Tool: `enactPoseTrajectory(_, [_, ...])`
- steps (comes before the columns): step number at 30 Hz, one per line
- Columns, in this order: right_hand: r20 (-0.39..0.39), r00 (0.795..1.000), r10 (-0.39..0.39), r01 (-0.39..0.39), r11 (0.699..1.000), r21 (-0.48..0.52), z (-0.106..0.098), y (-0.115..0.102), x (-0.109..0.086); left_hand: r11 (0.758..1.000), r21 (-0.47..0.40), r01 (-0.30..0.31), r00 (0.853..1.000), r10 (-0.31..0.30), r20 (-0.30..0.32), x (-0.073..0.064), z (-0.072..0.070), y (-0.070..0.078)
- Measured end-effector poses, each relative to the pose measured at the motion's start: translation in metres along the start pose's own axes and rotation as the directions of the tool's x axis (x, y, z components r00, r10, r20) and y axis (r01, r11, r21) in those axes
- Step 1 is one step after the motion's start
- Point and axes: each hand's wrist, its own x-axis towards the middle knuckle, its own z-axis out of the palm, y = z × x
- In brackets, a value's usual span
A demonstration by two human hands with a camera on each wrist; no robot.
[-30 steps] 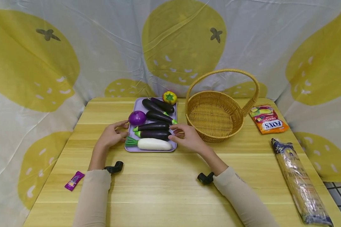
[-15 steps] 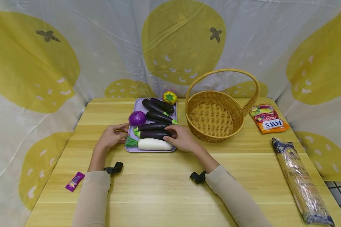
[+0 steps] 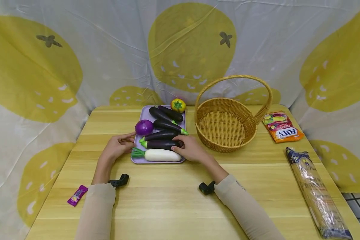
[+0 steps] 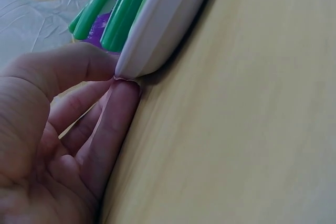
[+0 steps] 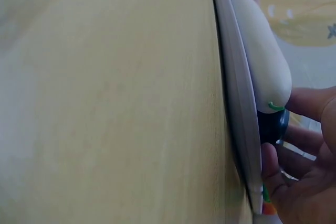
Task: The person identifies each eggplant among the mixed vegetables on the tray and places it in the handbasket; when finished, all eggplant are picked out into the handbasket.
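At the left edge of a lavender tray [image 3: 145, 115], my left hand [image 3: 115, 146] pinches the rim between thumb and fingertips; the left wrist view shows that rim [image 4: 157, 35] up close. My right hand [image 3: 192, 148] has its thumb and fingers curled around the right end of a dark eggplant [image 3: 160, 144], which still lies in the tray. In front of it lies a white radish [image 3: 162, 155] with green leaves at its left end. Behind are several more eggplants [image 3: 165, 125], a purple onion [image 3: 144, 127] and a yellow bell pepper [image 3: 178, 105].
Right of the tray stands a wicker basket [image 3: 225, 146] with a tall handle. A red and orange candy bag [image 3: 282, 128] and a long clear noodle pack [image 3: 318, 196] lie at the right. One small purple packet [image 3: 77, 195] lies at the left front.
My right hand has moved left and inward over the tray, closing its fingers on the eggplant's right end. The left hand has stayed at the tray's left rim.
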Motion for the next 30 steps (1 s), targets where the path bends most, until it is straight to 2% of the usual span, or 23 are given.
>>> enactPoseTrajectory(4, [0.004,1.000,0.002,-0.002,1.000,0.015,0.001,0.000,-0.001,1.000,-0.018,-0.003,1.000,0.004,0.017,-0.009,0.001,0.013])
enactPoseTrajectory(6, [0.005,1.000,0.007,-0.007,1.000,0.026,0.000,-0.001,-0.002,1.000,-0.015,-0.009,1.000,0.009,0.009,-0.009,0.002,0.013])
enactPoseTrajectory(8, [0.002,1.000,0.012,-0.012,0.999,0.030,-0.001,-0.002,-0.003,1.000,-0.010,-0.015,1.000,0.015,-0.001,-0.008,0.003,0.011])
enactPoseTrajectory(11, [-0.013,1.000,0.017,-0.017,1.000,0.025,-0.004,-0.004,-0.005,1.000,0.004,-0.016,1.000,0.016,-0.020,-0.001,0.002,0.000])
enactPoseTrajectory(14, [-0.038,0.999,0.014,-0.013,1.000,0.027,-0.008,-0.007,-0.010,1.000,0.005,-0.010,0.999,0.010,-0.038,-0.001,0.002,-0.001])
enactPoseTrajectory(23, [-0.079,0.997,0.019,-0.008,0.992,0.130,-0.040,-0.014,-0.033,0.999,0.036,-0.036,0.997,0.038,-0.073,0.004,0.004,-0.008])
enactPoseTrajectory(30, [-0.134,0.991,0.000,0.027,0.980,0.197,-0.068,-0.008,-0.046,0.998,0.032,-0.047,0.995,0.050,-0.084,0.003,0.001,-0.008])
